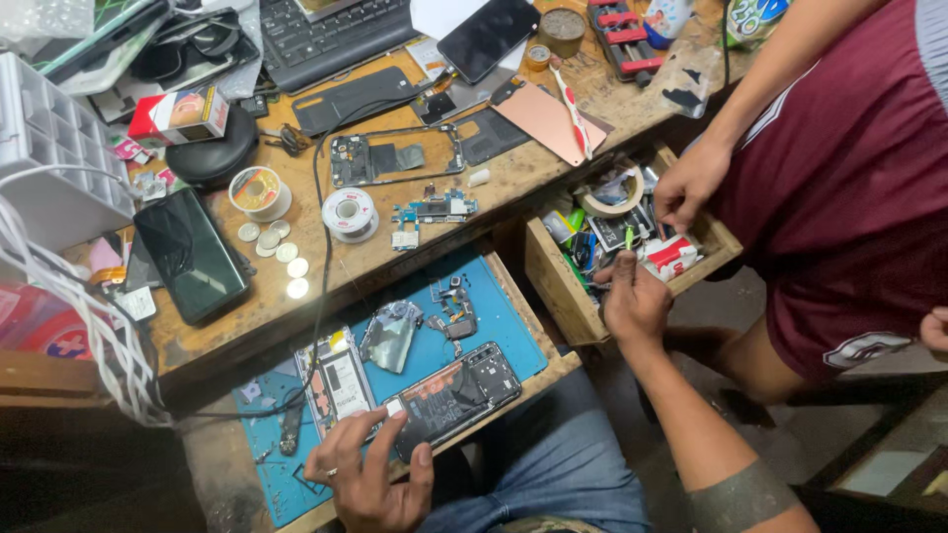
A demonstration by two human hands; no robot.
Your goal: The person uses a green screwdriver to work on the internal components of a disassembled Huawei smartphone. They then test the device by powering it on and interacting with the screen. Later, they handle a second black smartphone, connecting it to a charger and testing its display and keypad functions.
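Head view: the wearer's left hand (pixel 370 474) rests at the near edge of a blue mat (pixel 494 316), its fingers spread and pressing on the lower end of an opened phone (pixel 454 395) that lies face down with its inner boards showing; the hand steadies the phone rather than closing round it. Just left of the phone lies a second opened phone body (pixel 336 380), and a crumpled silvery foil piece (pixel 390 336) sits above them on the mat. The right hand (pixel 635 301) reaches into an open wooden drawer (pixel 553 286) beside the mat, fingers curled among the small parts there; whether it grips anything cannot be told. Another person in a maroon shirt stands by the drawer, and that person's hand (pixel 691 183) dips into its far side near a roll of tape (pixel 612 197). On the wooden worktop (pixel 513 173) above lie a bare phone frame (pixel 395 156), a solder spool (pixel 350 213), several coins (pixel 281 255) and a dark phone (pixel 191 255).
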